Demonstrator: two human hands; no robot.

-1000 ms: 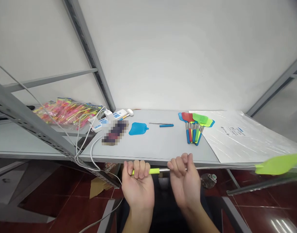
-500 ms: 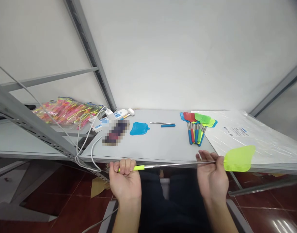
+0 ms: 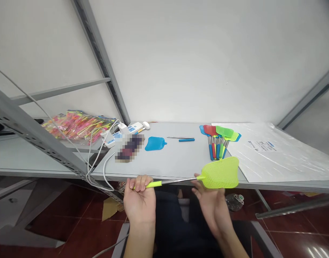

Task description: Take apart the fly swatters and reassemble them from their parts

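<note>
My left hand (image 3: 140,197) is closed around the yellow-green handle of a fly swatter (image 3: 220,173). Its metal rod runs level to the right, just over the table's front edge, and ends in a perforated yellow-green head. Below that head is my right hand (image 3: 214,206), palm up with fingers spread; part of it is hidden behind the swatter, and I cannot tell whether it touches. On the table lie a loose blue swatter head (image 3: 155,143), a thin metal rod (image 3: 180,137) and a blue handle (image 3: 186,140). Several swatters (image 3: 218,141) in mixed colours are piled to the right.
Power strips (image 3: 132,127) with white cables stand at the back left, near a blurred-out patch. Bagged colourful items (image 3: 78,125) fill the left shelf. A white plastic-wrapped sheet (image 3: 282,154) covers the table's right side. A clear bottle (image 3: 234,202) is on the floor below.
The swatter's rod has become much shorter, its head moving left toward my left hand. My right hand has moved left with it and its fingers have spread. My left hand keeps its hold.
</note>
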